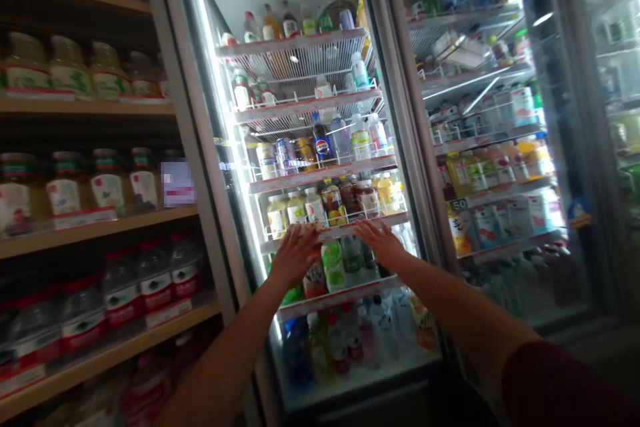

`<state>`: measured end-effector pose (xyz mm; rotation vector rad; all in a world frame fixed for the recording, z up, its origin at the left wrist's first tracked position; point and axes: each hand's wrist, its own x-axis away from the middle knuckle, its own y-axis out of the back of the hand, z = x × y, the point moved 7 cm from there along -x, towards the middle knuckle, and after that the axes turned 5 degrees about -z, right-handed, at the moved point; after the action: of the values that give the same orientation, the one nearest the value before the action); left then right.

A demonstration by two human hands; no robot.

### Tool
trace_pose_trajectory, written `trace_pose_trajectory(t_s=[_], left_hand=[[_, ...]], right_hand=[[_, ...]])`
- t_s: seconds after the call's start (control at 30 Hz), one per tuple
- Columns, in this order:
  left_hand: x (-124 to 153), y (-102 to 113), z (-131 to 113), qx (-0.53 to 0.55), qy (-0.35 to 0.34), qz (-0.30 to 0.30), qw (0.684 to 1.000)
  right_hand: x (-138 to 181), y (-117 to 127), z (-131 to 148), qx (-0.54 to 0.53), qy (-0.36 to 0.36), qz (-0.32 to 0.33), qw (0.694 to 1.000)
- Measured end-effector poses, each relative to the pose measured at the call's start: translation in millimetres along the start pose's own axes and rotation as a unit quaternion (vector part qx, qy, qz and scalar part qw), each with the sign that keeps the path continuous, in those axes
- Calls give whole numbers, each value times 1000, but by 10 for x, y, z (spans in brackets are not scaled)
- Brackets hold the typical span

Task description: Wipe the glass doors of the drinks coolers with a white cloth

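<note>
Both arms reach out toward a lit drinks fridge. My left hand (299, 250), fingers spread and palm down, is at the front edge of a wire shelf (333, 233) holding bottled drinks. Farther right along that edge, my right hand (383, 245) also has its fingers apart and holds nothing. Whether either hand touches the shelf I cannot tell. Just behind the hands stand a pale-labelled bottle (315, 205), a dark brown bottle (332, 197) and yellow bottles (386, 192). Below and between the hands is a green-and-white bottle (333, 265).
Wooden shelves (100, 223) at the left carry rows of juice jars (107, 177) and red-labelled bottles (123, 290). A metal door frame (415, 113) divides this fridge from another stocked section at the right. A blue-labelled cola bottle (321, 141) stands one shelf higher.
</note>
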<state>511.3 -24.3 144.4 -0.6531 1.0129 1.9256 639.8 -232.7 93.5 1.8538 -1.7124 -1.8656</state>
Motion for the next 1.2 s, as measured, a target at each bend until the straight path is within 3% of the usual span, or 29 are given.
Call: trace_pose_trajectory(t_s=[0.13, 0.23, 0.3, 0.37, 0.47, 0.5, 0.6, 0.67, 0.73, 0.83, 0.9, 0.97, 1.07, 1.13, 1.2], left_hand=[[-209, 156, 382, 0, 98, -32, 995], [-267, 174, 327, -9, 157, -28, 987], [-217, 87, 63, -14, 121, 10, 993], [-141, -12, -212, -9, 40, 57, 998], [-141, -2, -281, 9, -29, 85, 996], [-194, 47, -197, 14, -18, 78, 997], [-366, 212, 170, 16, 111, 14, 994], [-375, 220, 203, 19, 147, -14, 989], [-287, 138, 24, 33, 114, -10, 993], [-96, -21, -308, 62, 4, 30, 998], [-71, -48, -323, 69, -32, 46, 996], [-177, 38, -157, 60, -2, 34, 998], [-351, 247, 104, 41, 111, -16, 993], [-328, 269, 55, 40, 143, -28, 989], [-179, 145, -179, 49, 105, -5, 993]], right_hand=[[45, -2, -179, 19, -9, -7, 1000], [40, -74, -122, 9, -44, 13, 999], [30, -100, -66, -1, -70, 19, 997], [23, -101, -26, -7, -81, 23, 996], [34, -82, -28, -9, -87, 47, 995], [42, -69, -37, -10, -89, 54, 995], [60, -37, -58, -12, -91, 63, 994], [64, -38, -69, -10, -93, 57, 994], [67, -56, -77, -6, -95, 53, 994], [73, -89, -77, -7, -90, 56, 994], [75, -108, -80, -10, -87, 63, 994], [74, -111, -85, -6, -85, 64, 994], [74, -92, -81, 4, -87, 57, 995], [75, -82, -70, 3, -90, 54, 995], [77, -86, -67, 0, -96, 56, 994]])
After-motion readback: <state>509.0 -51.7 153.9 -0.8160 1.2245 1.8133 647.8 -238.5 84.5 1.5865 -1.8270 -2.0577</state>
